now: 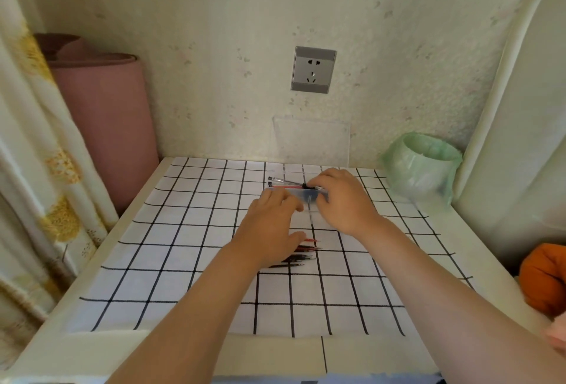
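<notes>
white cloth with a black grid (183, 230) covers a pale table (61, 307) pushed against a speckled wall, and both hands meet over it towards the far side. between them lies a clear case (309, 195), long side running left to right, with a few pens (284, 182) lying along its far edge, their capped ends sticking out beyond the left hand's fingertips. the right hand (343, 200) sits on the case's right end, fingers curled down over its top and over the pens, gripping it. the left hand (269, 230) reaches in palm down with its fingertips at the case's left end; blur hides whether it pinches the edge or only touches it. just beneath the left palm, on the side nearer the person, a small row of dark and red pen refills (301, 256) lies on the cloth, tips pointing right. well to the right of the right hand stands a bin lined with a green bag (419, 166). above the hands a grey socket (313, 69) is set in the wall. far to the left of the left hand a pink roll (107, 126) stands beside a flowered curtain (46, 169).
</notes>
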A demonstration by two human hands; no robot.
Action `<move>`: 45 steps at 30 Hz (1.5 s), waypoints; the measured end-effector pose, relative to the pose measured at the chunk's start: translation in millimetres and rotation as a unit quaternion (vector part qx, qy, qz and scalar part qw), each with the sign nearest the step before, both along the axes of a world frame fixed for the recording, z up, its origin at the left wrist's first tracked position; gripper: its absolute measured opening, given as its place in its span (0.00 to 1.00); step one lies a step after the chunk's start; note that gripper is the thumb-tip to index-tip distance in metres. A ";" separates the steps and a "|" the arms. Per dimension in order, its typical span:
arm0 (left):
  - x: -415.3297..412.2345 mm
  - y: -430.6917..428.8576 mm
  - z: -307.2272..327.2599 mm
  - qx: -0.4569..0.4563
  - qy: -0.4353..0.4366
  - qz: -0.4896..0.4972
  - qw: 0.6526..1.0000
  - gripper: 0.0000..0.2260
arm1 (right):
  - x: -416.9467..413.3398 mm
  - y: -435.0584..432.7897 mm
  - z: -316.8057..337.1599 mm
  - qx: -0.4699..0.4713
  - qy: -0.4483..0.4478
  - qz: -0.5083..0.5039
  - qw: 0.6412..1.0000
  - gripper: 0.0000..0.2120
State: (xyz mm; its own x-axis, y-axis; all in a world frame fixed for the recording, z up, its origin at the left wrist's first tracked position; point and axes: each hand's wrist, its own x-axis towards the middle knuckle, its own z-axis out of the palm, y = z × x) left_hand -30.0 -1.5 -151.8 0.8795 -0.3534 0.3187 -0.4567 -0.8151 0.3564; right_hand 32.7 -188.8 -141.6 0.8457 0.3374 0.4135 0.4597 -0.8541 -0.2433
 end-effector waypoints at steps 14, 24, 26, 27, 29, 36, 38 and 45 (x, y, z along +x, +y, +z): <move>-28.6 39.0 5.2 0.150 0.224 0.036 0.962 0.28 | -76.4 39.3 -12.4 -0.193 0.137 0.077 0.968 0.24; -27.7 30.7 4.3 0.127 0.205 0.047 0.969 0.14 | -79.5 48.0 -12.7 -0.244 0.100 0.083 0.961 0.12; -27.6 26.6 4.8 0.133 0.207 0.045 0.968 0.13 | -80.9 51.4 -16.1 -0.276 0.089 0.074 0.954 0.13; -27.3 24.9 4.6 0.135 0.207 0.047 0.968 0.12 | -81.3 52.8 -17.3 -0.287 0.087 0.069 0.951 0.13; -26.7 22.8 3.7 0.140 0.207 0.051 0.967 0.11 | -81.2 55.0 -18.4 -0.305 0.084 0.060 0.947 0.14; -27.8 18.5 0.4 0.194 0.180 0.047 0.963 0.12 | -82.4 55.4 -16.6 -0.351 0.083 0.064 0.930 0.15; -28.0 17.5 -1.2 0.227 0.156 0.044 0.960 0.12 | -81.9 51.5 -14.8 -0.347 0.084 0.075 0.931 0.15; -21.5 13.4 4.4 0.221 0.091 0.034 0.971 0.11 | -77.9 37.0 -4.4 -0.279 0.063 0.101 0.953 0.12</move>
